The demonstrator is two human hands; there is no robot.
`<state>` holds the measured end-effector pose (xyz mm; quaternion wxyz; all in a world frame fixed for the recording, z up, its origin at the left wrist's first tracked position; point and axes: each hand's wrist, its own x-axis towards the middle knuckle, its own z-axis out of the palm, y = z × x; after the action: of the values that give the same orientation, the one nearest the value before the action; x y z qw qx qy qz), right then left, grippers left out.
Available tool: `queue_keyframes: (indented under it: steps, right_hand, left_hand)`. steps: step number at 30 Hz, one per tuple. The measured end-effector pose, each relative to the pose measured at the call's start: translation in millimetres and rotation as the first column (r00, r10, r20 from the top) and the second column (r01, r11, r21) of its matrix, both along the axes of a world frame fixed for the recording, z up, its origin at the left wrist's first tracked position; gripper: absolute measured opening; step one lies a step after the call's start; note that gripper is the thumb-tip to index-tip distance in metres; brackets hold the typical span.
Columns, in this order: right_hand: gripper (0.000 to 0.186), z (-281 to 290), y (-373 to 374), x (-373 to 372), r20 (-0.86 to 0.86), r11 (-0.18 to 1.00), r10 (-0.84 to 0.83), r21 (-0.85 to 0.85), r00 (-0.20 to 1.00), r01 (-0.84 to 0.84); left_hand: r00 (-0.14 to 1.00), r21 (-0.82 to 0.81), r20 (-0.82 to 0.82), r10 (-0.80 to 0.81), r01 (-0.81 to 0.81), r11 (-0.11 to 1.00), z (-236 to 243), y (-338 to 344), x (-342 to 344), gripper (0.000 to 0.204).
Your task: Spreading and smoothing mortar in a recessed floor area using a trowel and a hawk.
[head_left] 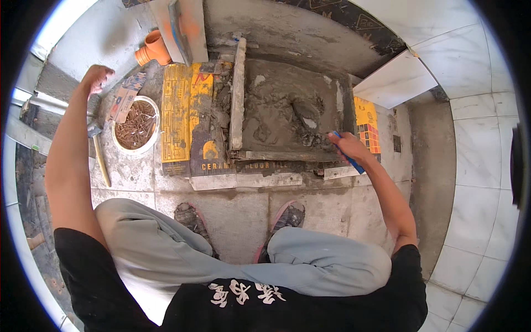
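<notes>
My right hand (347,145) grips the blue handle (355,165) of a tool, probably a trowel, whose metal end (308,120) lies in wet grey mortar (271,88). The mortar sits in a shallow tray with a caked rim (239,94), resting on yellow-and-black cardboard (176,110). My left hand (98,77) is raised at the upper left, fingers loosely bent and apart, with nothing visible in them. Below it are a hammer (100,160) and a round white bucket of nails (134,128) with a torn card (126,99) over its edge.
Orange pipe fittings (156,48) lie at the back left beside a leaning board (180,25). A white tile (395,77) leans at the back right. A tiled wall (475,166) borders the right. My legs and shoes are below the tray, on the floor slabs.
</notes>
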<state>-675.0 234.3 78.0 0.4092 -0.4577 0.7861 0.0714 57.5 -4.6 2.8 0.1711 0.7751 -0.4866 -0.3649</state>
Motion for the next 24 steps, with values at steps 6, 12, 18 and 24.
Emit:
queue_keyframes:
  steps: [6, 12, 18, 24]
  right_hand:
    - [0.043, -23, 3, 65, 0.482, 0.963, -0.264, 0.082, 0.836, 0.256]
    - [0.04, -60, -36, 127, 0.455, 0.998, -0.047, -0.02, 0.889, 0.063]
    - [0.047, -87, -55, 123, -0.075, 0.827, 0.471, -0.309, 0.879, -0.469]
    - [0.045, -76, -42, 97, -0.296, 0.728, 0.527, -0.326, 0.797, -0.603]
  left_hand:
    - [0.999, 0.09, -0.007, -0.034, 0.035, 0.995, 13, 1, -10, 0.036]
    - [0.99, 0.058, -0.011, -0.14, 0.141, 0.988, 31, -16, -65, 0.03]
    - [0.996, 0.039, 0.021, -0.084, 0.083, 0.996, 25, -4, -41, 0.024]
    - [0.998, 0.11, -0.068, 0.002, 0.006, 0.994, 8, 8, -22, 0.022]
